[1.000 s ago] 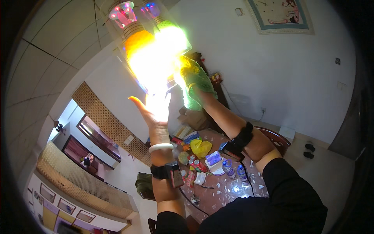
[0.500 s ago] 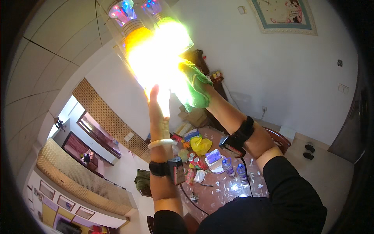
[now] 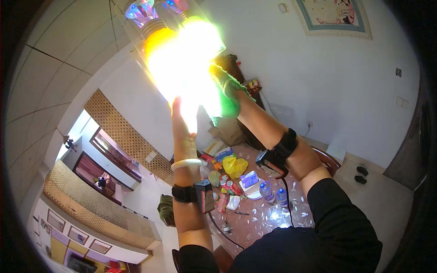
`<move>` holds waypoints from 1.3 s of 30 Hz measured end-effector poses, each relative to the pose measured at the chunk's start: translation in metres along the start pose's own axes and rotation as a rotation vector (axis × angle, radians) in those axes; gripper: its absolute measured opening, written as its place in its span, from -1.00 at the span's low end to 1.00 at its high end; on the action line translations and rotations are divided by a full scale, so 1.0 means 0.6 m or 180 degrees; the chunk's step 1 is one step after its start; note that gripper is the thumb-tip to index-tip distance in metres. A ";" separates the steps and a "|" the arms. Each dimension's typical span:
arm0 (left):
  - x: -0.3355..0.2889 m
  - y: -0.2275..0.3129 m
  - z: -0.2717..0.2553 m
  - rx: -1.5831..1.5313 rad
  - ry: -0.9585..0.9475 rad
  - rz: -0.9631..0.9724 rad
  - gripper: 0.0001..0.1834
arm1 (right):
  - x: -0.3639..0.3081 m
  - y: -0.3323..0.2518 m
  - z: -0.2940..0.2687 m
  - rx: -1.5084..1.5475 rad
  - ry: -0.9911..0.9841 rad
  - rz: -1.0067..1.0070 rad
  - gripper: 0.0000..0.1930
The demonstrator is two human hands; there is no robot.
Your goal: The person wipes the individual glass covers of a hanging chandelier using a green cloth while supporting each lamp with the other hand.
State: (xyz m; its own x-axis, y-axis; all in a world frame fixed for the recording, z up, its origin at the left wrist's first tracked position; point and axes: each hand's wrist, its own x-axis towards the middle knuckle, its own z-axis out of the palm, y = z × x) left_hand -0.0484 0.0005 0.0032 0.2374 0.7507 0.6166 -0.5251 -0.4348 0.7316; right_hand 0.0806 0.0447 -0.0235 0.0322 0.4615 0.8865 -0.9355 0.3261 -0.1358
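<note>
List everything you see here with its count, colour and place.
Clear cylindrical-shaded lamp: one, yellow-green glare, overhead
Fuzzy green cloth: one, green, around right hand
Leaf-patterned table: one, mauve and white, below
Crumpled plastic bag: one, yellow, on table
Labelled plastic bottles: two, clear and purple, on table
Large framed picture: one, blue-green border, upper-right wall
Slippers: two, black, floor at right
Smaller items: several, mixed, too small to name
Left hand: one, glare-washed, beneath lamp
Right hand: one, partly covered, beside lamp

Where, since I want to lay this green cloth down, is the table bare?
The table shows bare patches between the pen, bottles and your black top, and between the bottles and your right sleeve. It's crowded around the yellow bag and red cans.
</note>
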 end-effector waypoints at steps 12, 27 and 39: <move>0.011 -0.016 0.008 -0.0096 -0.0050 0.0013 -0.50 | -0.015 -0.046 -0.033 -0.0239 0.0844 0.0670 -0.75; -0.006 -0.005 0.035 -0.0211 -0.0169 -0.0048 -0.48 | -0.009 -0.041 0.022 0.0604 0.0724 0.1064 -0.69; 0.005 -0.007 0.030 0.0685 -0.0210 0.0362 -0.35 | -0.018 -0.033 0.115 -0.0595 -0.0106 -0.0270 -0.57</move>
State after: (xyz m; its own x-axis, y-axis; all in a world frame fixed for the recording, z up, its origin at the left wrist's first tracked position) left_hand -0.0305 -0.0044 0.0074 0.2434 0.6598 0.7110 -0.3672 -0.6157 0.6971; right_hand 0.0745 -0.0235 0.0000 0.0935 0.3994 0.9120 -0.8483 0.5115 -0.1371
